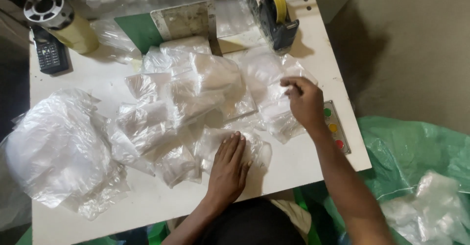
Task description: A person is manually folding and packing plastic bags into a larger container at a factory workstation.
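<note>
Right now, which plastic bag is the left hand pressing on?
The left hand lies flat on the clear bag nearest the table's front edge. The right hand pinches a different bag farther back, near the tape dispenser.

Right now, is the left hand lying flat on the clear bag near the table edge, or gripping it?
Flat. The left hand rests palm down, fingers straight, on the clear bag; no fingers curl around it.

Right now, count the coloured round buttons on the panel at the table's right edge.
3, in a line on the button panel beside the right hand: green button farthest, yellow button in the middle, red button nearest. None looks hidden.
</note>
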